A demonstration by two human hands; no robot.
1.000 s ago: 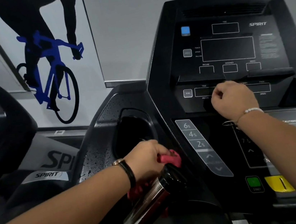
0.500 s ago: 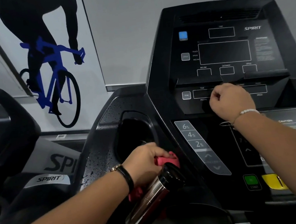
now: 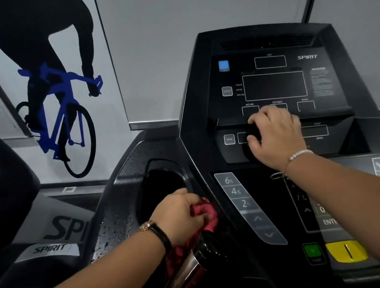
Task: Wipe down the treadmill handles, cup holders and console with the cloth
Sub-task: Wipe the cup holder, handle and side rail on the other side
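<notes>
Black treadmill housing (image 3: 121, 201) fills frame, wet drops at 9. Steel flask (image 3: 187, 274) at 6, just under L hand (image 3: 181, 217), which bunches red cloth (image 3: 209, 217) by cup holder (image 3: 163, 165) rim. Cloth looks soft, light, limp; best held wadded in fingers. R hand (image 3: 277, 134) at 1, fingers curled on console (image 3: 273, 87) ledge, grip unclear.
</notes>
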